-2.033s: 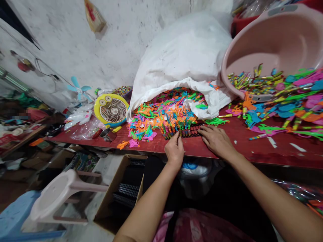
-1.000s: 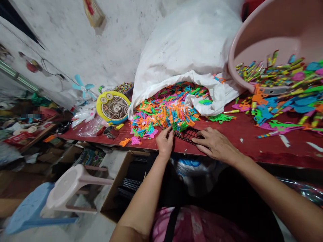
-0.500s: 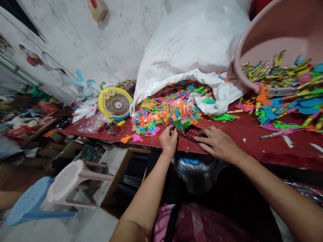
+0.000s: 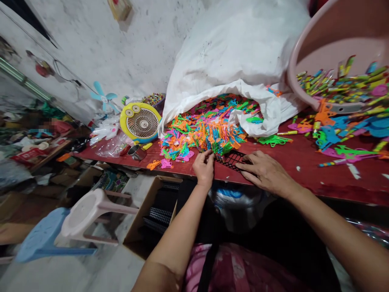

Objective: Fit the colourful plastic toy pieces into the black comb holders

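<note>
A black plastic grid rack (image 4: 232, 160) lies at the front edge of the red table. Colourful toy gun pieces (image 4: 223, 147) stand packed upright in and behind its left end. My left hand (image 4: 204, 169) is at that left end, its thumb and fingertips pinched together; what is between them is too small to make out. With fingers over the top and thumb at the near side, my right hand (image 4: 267, 173) grips the rack's right end. Behind, a heap of orange, green, pink and blue pieces (image 4: 179, 142) spills from a white sack (image 4: 237, 48).
A pink tub (image 4: 293, 73) of small striped tubes stands at right, loose pieces before it. To the left are a yellow fan (image 4: 141, 121) and a metal cup (image 4: 136, 153). Below are a cardboard box (image 4: 135, 233) of black racks and two plastic stools (image 4: 82, 215).
The view has shifted slightly, so the surroundings sit a little further right. Both hands keep nearly the same places at the rack.
</note>
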Tool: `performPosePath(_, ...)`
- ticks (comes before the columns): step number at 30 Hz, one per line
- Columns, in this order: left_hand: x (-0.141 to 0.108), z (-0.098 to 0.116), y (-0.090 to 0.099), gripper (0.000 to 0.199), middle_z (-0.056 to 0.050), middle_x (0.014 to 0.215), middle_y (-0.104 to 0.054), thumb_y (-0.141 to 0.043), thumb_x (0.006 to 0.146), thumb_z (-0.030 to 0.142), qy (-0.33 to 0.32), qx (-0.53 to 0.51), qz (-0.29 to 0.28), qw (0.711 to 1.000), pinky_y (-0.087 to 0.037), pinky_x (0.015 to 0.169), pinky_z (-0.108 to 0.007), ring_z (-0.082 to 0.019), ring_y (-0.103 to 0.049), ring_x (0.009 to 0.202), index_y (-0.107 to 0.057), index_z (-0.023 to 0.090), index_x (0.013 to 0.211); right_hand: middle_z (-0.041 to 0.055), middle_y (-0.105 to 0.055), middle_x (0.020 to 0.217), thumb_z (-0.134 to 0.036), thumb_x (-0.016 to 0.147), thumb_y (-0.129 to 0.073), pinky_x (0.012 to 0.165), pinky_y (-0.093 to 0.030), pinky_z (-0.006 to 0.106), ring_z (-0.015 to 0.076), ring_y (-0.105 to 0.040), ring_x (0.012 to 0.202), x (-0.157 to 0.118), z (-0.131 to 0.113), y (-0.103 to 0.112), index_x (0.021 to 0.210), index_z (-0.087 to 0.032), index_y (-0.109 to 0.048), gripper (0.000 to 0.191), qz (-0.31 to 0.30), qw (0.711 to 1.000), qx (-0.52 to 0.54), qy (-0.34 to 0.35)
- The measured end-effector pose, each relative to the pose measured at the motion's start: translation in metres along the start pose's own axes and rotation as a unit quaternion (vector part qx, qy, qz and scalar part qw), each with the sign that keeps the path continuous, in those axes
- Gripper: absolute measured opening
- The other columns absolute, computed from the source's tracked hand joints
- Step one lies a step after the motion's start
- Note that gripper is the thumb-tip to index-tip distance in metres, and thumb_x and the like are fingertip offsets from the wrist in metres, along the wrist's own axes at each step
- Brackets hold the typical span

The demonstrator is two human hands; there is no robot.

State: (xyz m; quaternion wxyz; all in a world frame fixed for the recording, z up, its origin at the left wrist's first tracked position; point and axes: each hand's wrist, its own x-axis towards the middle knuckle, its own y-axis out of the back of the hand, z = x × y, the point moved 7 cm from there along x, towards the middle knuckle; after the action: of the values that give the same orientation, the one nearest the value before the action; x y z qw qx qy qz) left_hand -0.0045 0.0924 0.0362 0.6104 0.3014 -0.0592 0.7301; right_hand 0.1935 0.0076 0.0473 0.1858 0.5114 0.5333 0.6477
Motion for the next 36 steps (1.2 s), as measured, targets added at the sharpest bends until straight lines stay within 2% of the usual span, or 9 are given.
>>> performPosePath(5,0.005,0.007,-0.002,0.015,-0.004,0.087,-0.071,-0.065,0.087,0.022,-0.034,0.041,-0.006,0.999,-0.053,0.074,-0.024,-0.013,-0.065,0.076,-0.072,0.016,0.099,0.0113,-0.063,0.102,-0.033,0.094,-0.053,0.078,-0.039,0.037,0.0244,-0.049,0.093,0.001,-0.001,0.0,0.119,-0.028,-0.072,0.032,-0.004,1.0,-0.001,0.006)
performPosePath(12,-0.004,-0.004,-0.011,0.012,-0.004,0.086,-0.071,-0.063,0.087,0.019,0.044,0.054,0.01,0.998,-0.053,0.075,-0.024,-0.013,-0.066,0.078,-0.072,0.017,0.095,0.0113,-0.064,0.097,-0.035,0.094,-0.053,0.077,-0.038,0.036,0.0237,-0.05,0.089,0.002,-0.002,0.002,0.117,-0.026,-0.073,0.032,0.003,1.0,-0.01,0.012)
performPosePath(14,-0.006,-0.007,-0.013,0.012,-0.004,0.087,-0.072,-0.062,0.087,0.016,0.054,0.063,-0.013,0.997,-0.053,0.077,-0.025,-0.014,-0.067,0.08,-0.073,0.017,0.092,0.0112,-0.063,0.097,-0.034,0.094,-0.053,0.076,-0.038,0.035,0.0235,-0.05,0.088,0.002,-0.002,0.002,0.116,-0.025,-0.073,0.032,0.001,1.0,-0.01,0.01)
performPosePath(17,-0.007,-0.003,-0.013,0.018,-0.005,0.093,-0.073,-0.06,0.087,0.012,0.026,0.116,-0.058,0.991,-0.051,0.084,-0.029,-0.017,-0.065,0.089,-0.074,0.018,0.096,0.0115,-0.063,0.097,-0.035,0.095,-0.052,0.076,-0.039,0.036,0.0239,-0.051,0.088,0.002,-0.001,0.003,0.116,-0.024,-0.074,0.032,-0.001,1.0,-0.011,0.008)
performPosePath(23,-0.012,0.007,-0.016,0.027,-0.006,0.1,-0.068,-0.055,0.091,0.017,-0.011,0.295,-0.157,0.942,-0.045,0.084,-0.036,-0.023,-0.057,0.096,-0.074,0.025,0.108,0.0123,-0.063,0.099,-0.037,0.095,-0.052,0.077,-0.042,0.036,0.0239,-0.052,0.089,0.002,0.001,0.001,0.116,-0.024,-0.074,0.033,-0.001,1.0,-0.004,0.008)
performPosePath(28,-0.023,0.011,-0.021,0.031,-0.008,0.108,-0.062,-0.05,0.093,0.021,-0.044,0.357,-0.19,0.914,-0.041,0.085,-0.04,-0.026,-0.051,0.1,-0.07,0.026,0.117,0.0123,-0.064,0.101,-0.035,0.094,-0.054,0.076,-0.045,0.038,0.0245,-0.053,0.088,0.001,0.001,0.002,0.115,-0.023,-0.074,0.031,0.002,1.0,0.008,0.007)
performPosePath(32,-0.027,0.012,-0.021,0.032,-0.009,0.103,-0.059,-0.05,0.092,0.02,-0.063,0.361,-0.192,0.91,-0.04,0.081,-0.039,-0.025,-0.049,0.097,-0.067,0.024,0.119,0.01,-0.066,0.097,-0.032,0.095,-0.053,0.077,-0.049,0.039,0.0242,-0.058,0.089,0.002,0.002,0.015,0.113,-0.024,-0.072,0.028,0.047,0.997,0.062,-0.018)
performPosePath(36,-0.028,0.016,-0.02,0.03,-0.008,0.102,-0.058,-0.05,0.091,0.019,-0.078,0.348,-0.191,0.914,-0.04,0.082,-0.039,-0.025,-0.048,0.097,-0.067,0.023,0.116,0.0103,-0.065,0.108,-0.029,0.096,-0.05,0.087,-0.05,0.043,0.0258,-0.06,0.099,0.025,-0.006,0.046,0.129,-0.027,-0.061,0.035,0.131,0.986,0.096,-0.049)
